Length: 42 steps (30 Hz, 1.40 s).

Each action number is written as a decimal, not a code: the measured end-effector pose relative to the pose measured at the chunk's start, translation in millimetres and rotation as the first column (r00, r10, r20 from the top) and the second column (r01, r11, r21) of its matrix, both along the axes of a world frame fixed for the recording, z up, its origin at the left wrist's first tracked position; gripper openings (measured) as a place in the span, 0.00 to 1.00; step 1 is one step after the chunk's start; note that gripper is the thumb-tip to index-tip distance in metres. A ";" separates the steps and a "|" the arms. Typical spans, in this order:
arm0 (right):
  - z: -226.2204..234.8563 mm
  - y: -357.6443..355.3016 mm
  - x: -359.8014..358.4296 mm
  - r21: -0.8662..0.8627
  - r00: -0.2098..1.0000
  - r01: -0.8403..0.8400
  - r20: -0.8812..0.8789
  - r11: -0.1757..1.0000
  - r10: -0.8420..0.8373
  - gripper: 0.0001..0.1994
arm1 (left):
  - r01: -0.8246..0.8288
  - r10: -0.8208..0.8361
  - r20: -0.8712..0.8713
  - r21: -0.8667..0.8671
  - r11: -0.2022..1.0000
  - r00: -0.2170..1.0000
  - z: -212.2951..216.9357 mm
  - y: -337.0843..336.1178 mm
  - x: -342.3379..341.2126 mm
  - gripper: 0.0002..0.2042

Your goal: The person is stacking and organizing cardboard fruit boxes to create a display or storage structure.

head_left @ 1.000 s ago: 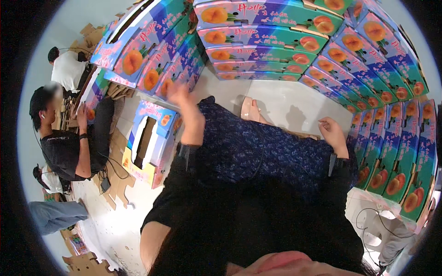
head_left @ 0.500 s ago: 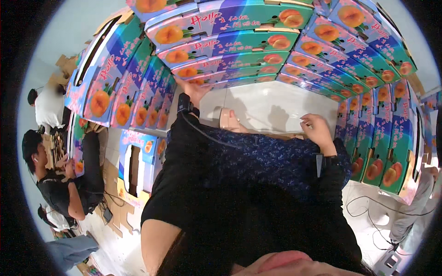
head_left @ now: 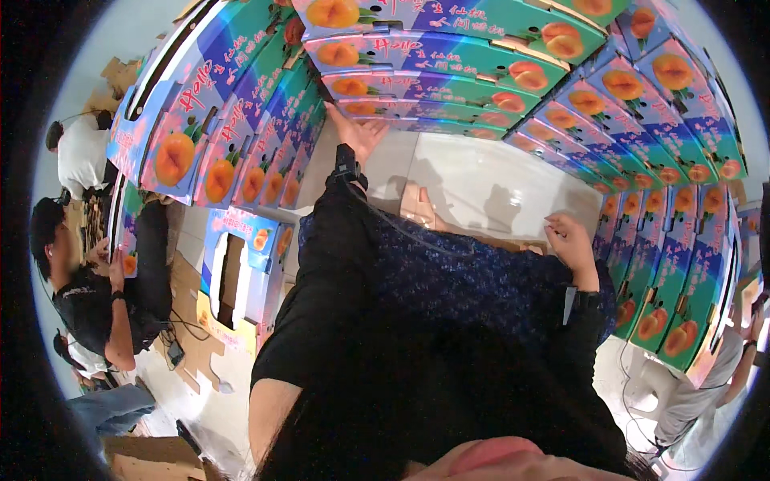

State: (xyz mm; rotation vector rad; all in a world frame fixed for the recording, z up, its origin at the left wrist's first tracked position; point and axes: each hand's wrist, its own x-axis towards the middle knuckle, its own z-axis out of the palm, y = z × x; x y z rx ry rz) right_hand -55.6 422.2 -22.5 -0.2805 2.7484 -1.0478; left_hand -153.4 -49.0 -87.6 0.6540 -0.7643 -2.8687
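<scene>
Right, nearest us lies our dark blue speckled skirt (head_left: 473,280), and just past it our right hand (head_left: 571,240) hovers, fingers loosely bent and slightly apart, near the right carton stack (head_left: 670,272) at the right edge of the pale floor (head_left: 481,172). Farther out, our left hand (head_left: 358,135) reaches over the floor's far-left corner, fingers spread; we can't tell whether they touch the front carton stack (head_left: 433,84) along the far edge. Beside that hand, the left carton stack (head_left: 228,144) lines the left edge. Beyond, we spot a co-worker (head_left: 84,309) in black, both hands at a fruit-printed carton (head_left: 129,261).
</scene>
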 end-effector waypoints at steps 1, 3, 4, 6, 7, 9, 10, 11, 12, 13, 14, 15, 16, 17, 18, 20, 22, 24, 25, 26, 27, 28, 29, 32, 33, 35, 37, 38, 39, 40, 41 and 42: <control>-0.8 0.2 -0.6 -0.004 1.000 0.009 0.006 1.000 -0.009 0.12 | -0.009 0.010 0.026 -0.031 0.999 1.000 -1.1 0.1 -2.9 0.64; -2.3 0.2 -0.5 -0.009 1.000 0.012 0.017 1.000 -0.012 0.12 | -0.001 0.002 0.021 -0.063 0.998 1.000 -2.4 -0.8 -6.8 0.64; -2.9 0.5 -0.6 -0.009 1.000 0.018 0.024 1.000 -0.018 0.11 | 0.021 -0.018 0.033 -0.078 0.997 0.999 -3.0 -0.8 -7.2 0.65; -4.5 1.0 -0.7 -0.006 0.999 0.019 0.027 1.000 -0.019 0.11 | 0.007 -0.004 0.041 -0.077 0.997 0.999 -3.2 -1.0 -9.4 0.65; -5.2 1.5 -0.6 0.000 1.000 0.016 0.012 1.000 -0.016 0.11 | 0.004 0.000 0.064 -0.059 0.998 0.998 -2.7 -1.6 -10.6 0.66; -6.6 2.6 -0.3 0.007 1.000 0.013 -0.011 1.000 -0.013 0.11 | 0.019 -0.015 0.035 -0.115 0.993 0.999 -1.5 -2.7 -12.3 0.66; -7.3 3.3 0.2 -0.002 0.999 -0.006 -0.040 1.000 0.006 0.11 | 0.043 -0.040 0.023 -0.159 0.986 0.999 -1.4 -2.3 -14.2 0.66; -7.7 4.1 0.4 -0.029 0.997 -0.021 -0.080 0.999 0.018 0.11 | 0.039 -0.039 0.006 -0.159 0.987 0.999 -1.2 -2.5 -16.2 0.66; -8.1 5.2 0.8 -0.004 0.997 -0.021 -0.079 1.000 0.021 0.11 | 0.039 -0.038 0.012 -0.138 0.990 0.999 -1.5 -3.5 -17.7 0.66; -8.4 5.9 1.4 0.018 0.999 -0.001 -0.045 1.000 0.002 0.11 | 0.050 -0.048 0.022 -0.111 0.992 0.999 -2.2 -4.2 -19.6 0.67; -8.7 6.9 1.6 0.048 0.999 0.042 0.006 0.998 -0.042 0.11 | 0.046 -0.045 0.014 -0.112 0.993 0.999 -3.1 -4.9 -22.4 0.67; -8.8 7.5 1.7 0.042 1.000 0.025 -0.016 0.999 -0.024 0.11 | 0.057 -0.055 0.023 -0.118 0.991 0.998 -4.2 -6.0 -24.9 0.66; -9.0 7.9 1.7 0.034 0.999 0.035 0.000 0.999 -0.035 0.11 | 0.070 -0.065 0.042 -0.116 0.991 0.997 -5.2 -7.6 -27.2 0.66; -9.2 8.1 1.4 0.018 0.998 0.054 0.018 0.998 -0.055 0.11 | 0.071 -0.068 0.025 -0.127 0.989 0.997 -6.0 -9.2 -30.3 0.66; -9.4 8.0 1.0 0.023 0.999 0.051 0.006 0.998 -0.051 0.11 | 0.065 -0.058 0.068 -0.111 0.992 0.996 -6.8 -9.6 -33.7 0.64; -9.9 7.4 0.4 0.007 0.999 0.043 -0.019 0.999 -0.043 0.11 | 0.066 -0.055 0.108 -0.095 0.993 0.993 -7.8 -8.8 -40.4 0.63; -9.9 6.6 0.5 0.027 0.999 0.050 -0.010 0.998 -0.050 0.11 | 0.034 -0.023 0.232 -0.045 0.998 0.973 -8.1 -8.3 -42.5 0.62; -9.5 6.3 1.2 0.034 0.998 0.057 -0.010 0.998 -0.057 0.12 | 0.057 -0.031 0.224 -0.109 0.992 0.974 -6.9 -11.5 -40.2 0.61; -9.3 6.4 1.6 0.006 0.998 0.051 -0.022 0.999 -0.051 0.12 | 0.084 -0.048 0.236 -0.145 0.986 0.970 -6.0 -13.3 -39.0 0.59; -9.0 6.7 1.8 -0.044 0.998 0.045 -0.048 0.998 -0.047 0.12 | 0.092 -0.060 0.207 -0.150 0.984 0.976 -5.1 -14.2 -38.5 0.59; -8.6 7.1 1.9 -0.018 0.998 0.041 -0.047 0.999 -0.042 0.12 | 0.090 -0.054 0.229 -0.153 0.984 0.972 -4.0 -16.0 -37.4 0.58; -8.2 7.2 2.0 0.001 0.999 0.050 -0.022 0.999 -0.050 0.12 | 0.090 -0.050 0.249 -0.150 0.985 0.967 -2.5 -17.6 -37.1 0.56; -7.7 7.3 2.0 -0.001 0.998 0.055 -0.002 0.998 -0.055 0.12 | 0.088 -0.048 0.248 -0.154 0.984 0.968 -0.4 -18.2 -37.8 0.56; -5.5 4.2 0.9 0.025 0.996 0.071 0.057 0.997 -0.073 0.13 | 0.003 0.041 0.326 -0.133 0.991 0.944 8.9 -16.8 -39.1 0.53; -4.2 2.0 0.1 0.021 0.997 0.056 0.046 0.998 -0.057 0.13 | 0.005 0.047 0.290 -0.179 0.984 0.956 13.1 -16.4 -37.0 0.51; -0.3 -5.7 -3.2 -0.006 1.000 0.004 0.025 1.000 -0.004 0.17 | 0.011 0.047 0.251 -0.226 0.974 0.967 24.1 -14.6 -34.2 0.50; 6.1 -16.8 -10.3 -0.044 0.998 -0.045 -0.040 0.998 0.044 0.20 | -0.198 0.227 0.054 -0.324 0.925 0.972 36.3 -13.3 -32.7 0.35; 9.9 -23.4 -16.5 -0.080 0.997 -0.049 -0.056 0.996 0.045 0.23 | -0.211 0.231 0.023 -0.333 0.919 0.973 39.5 -10.3 -30.5 0.35; 14.3 -30.8 -25.3 -0.059 0.996 -0.064 -0.070 0.996 0.060 0.23 | -0.246 0.268 -0.002 -0.409 0.879 0.963 40.4 -5.6 -28.5 0.32; 18.7 -39.2 -36.7 -0.115 0.995 -0.057 -0.086 0.992 0.048 0.25 | -0.308 0.306 -0.086 -0.489 0.816 0.948 41.8 -4.1 -29.7 0.31; 22.4 -49.0 -49.2 -0.205 0.994 -0.055 -0.106 0.977 0.034 0.27 | -0.285 0.306 -0.037 -0.481 0.829 0.951 41.2 -2.6 -30.5 0.30; 24.5 -60.1 -62.5 -0.175 0.994 -0.052 -0.106 0.983 0.034 0.27 | -0.362 0.388 -0.141 -0.726 0.585 0.911 39.6 0.3 -34.5 0.31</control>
